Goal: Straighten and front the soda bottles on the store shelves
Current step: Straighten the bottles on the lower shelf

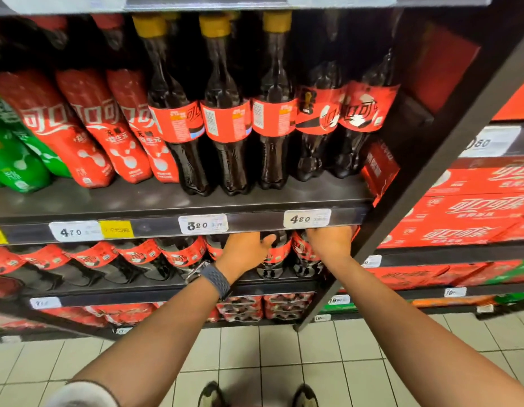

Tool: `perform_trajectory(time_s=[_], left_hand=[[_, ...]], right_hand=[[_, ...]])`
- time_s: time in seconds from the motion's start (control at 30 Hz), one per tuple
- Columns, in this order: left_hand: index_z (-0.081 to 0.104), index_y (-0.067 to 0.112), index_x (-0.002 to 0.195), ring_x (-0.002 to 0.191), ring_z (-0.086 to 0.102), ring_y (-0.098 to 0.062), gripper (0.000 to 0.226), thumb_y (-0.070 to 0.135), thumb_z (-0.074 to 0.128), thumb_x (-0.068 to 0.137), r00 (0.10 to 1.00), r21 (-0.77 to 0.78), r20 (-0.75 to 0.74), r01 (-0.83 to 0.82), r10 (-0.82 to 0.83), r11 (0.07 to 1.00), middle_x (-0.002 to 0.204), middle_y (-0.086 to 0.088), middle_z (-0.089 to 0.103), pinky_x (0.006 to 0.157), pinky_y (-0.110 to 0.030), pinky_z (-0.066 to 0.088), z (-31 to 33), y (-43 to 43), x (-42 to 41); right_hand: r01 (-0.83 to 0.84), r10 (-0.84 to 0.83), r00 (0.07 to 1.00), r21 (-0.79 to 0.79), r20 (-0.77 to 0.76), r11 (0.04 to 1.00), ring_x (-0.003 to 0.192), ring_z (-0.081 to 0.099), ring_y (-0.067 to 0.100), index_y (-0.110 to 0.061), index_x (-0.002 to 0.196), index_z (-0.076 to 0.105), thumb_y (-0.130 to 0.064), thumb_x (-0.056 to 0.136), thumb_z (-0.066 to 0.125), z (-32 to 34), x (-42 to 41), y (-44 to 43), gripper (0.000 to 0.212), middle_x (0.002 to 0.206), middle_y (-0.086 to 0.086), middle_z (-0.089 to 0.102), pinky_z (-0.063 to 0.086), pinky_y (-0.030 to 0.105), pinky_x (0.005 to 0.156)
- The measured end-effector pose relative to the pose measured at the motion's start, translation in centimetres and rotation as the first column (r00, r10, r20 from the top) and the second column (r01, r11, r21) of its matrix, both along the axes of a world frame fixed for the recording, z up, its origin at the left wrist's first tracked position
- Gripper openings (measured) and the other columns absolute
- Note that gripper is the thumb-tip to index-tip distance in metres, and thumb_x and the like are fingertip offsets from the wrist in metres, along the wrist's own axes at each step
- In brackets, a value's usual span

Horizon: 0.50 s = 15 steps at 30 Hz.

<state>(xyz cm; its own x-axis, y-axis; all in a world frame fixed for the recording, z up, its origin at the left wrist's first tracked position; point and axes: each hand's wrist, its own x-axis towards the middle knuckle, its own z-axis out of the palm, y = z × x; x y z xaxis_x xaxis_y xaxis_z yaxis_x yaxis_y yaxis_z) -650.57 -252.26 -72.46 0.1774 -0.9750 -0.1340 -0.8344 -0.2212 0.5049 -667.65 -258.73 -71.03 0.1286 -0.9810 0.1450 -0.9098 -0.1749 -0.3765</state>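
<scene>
Head cam: both arms reach into the lower shelf (166,284), just under the price rail (254,223). L hand (245,251) is left of a cola bottle (274,255), thumb spread and touching its label. R hand (331,242) is at the row's right end, by the upright (401,201), beside the end bottle (302,250). Fingers of both hands go up behind the rail, so can't tell whether either grips anything. The rest of that row (137,255) runs left, red labels at mixed angles. On the shelf above, 3 yellow-cap bottles (225,118) stand up front, barcode sides out; 2 more (346,113) to their right sit further back. Watch (216,280) on L wrist.
</scene>
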Motion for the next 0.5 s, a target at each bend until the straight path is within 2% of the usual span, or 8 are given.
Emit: perform_trajectory(time_s=[0.07,0.2,0.3,0.37,0.43,0.5], left_hand=[[0.053,0.011,0.124,0.104,0.059,-0.034,0.043,0.043,0.051,0.095,1.000,-0.009,-0.009,-0.021,0.021,1.000,0.112,-0.019,0.064,0.085,-0.036,0.045,-0.3,-0.1,0.0],[0.053,0.017,0.129,0.104,0.059,-0.032,0.047,0.045,0.058,0.091,0.998,-0.116,-0.035,-0.058,0.054,0.992,0.107,-0.017,0.066,0.091,-0.038,0.046,-0.6,0.0,-0.7],[0.057,0.019,0.124,0.101,0.061,-0.028,0.048,0.052,0.059,0.088,0.996,-0.219,0.019,-0.078,0.084,0.973,0.099,-0.011,0.069,0.089,-0.035,0.047,-1.0,0.1,-1.0],[0.058,0.022,0.124,0.101,0.062,-0.025,0.049,0.056,0.056,0.088,0.994,-0.231,0.069,-0.063,0.081,0.971,0.099,-0.007,0.070,0.088,-0.034,0.047,-1.0,-0.1,-0.9],[0.056,0.027,0.128,0.104,0.062,-0.022,0.050,0.057,0.053,0.089,0.997,-0.207,0.055,-0.037,0.049,0.978,0.100,-0.004,0.071,0.091,-0.035,0.048,-0.9,-0.3,-0.7],[0.055,0.027,0.129,0.103,0.062,-0.022,0.046,0.053,0.052,0.091,1.000,-0.198,0.002,-0.022,0.023,0.980,0.101,-0.006,0.071,0.092,-0.036,0.047,-0.9,-0.3,-0.5]], right_hand=[[-0.036,0.035,0.999,-0.031,-0.014,0.999,0.109,0.055,0.030,-0.020,0.114,0.060,-0.025,0.095,0.043,-0.2,-0.3,-0.1,0.026,0.115,0.006,0.064,0.041,0.036,0.089],[-0.010,0.008,0.990,0.018,0.138,1.000,0.105,0.057,0.035,-0.014,0.107,0.065,-0.016,0.087,0.053,-0.1,-0.6,-0.1,0.024,0.110,0.012,0.066,0.043,0.036,0.086],[-0.029,0.018,0.979,0.049,0.203,0.998,0.105,0.058,0.034,-0.011,0.104,0.068,-0.009,0.082,0.057,-0.2,-0.8,0.0,0.025,0.109,0.013,0.068,0.043,0.034,0.086],[-0.061,0.041,0.957,0.060,0.288,0.996,0.105,0.059,0.032,-0.009,0.102,0.070,-0.007,0.081,0.061,-0.4,-1.1,0.0,0.022,0.108,0.013,0.069,0.044,0.031,0.086],[-0.097,0.070,0.927,0.057,0.368,0.994,0.106,0.060,0.026,-0.011,0.104,0.070,-0.013,0.084,0.065,-0.3,-1.3,0.2,0.021,0.109,0.008,0.069,0.044,0.029,0.086],[-0.110,0.085,0.875,0.025,0.477,0.994,0.110,0.058,0.017,-0.015,0.110,0.068,-0.023,0.083,0.070,-0.3,-1.2,0.6,0.028,0.114,0.001,0.068,0.045,0.029,0.093]])
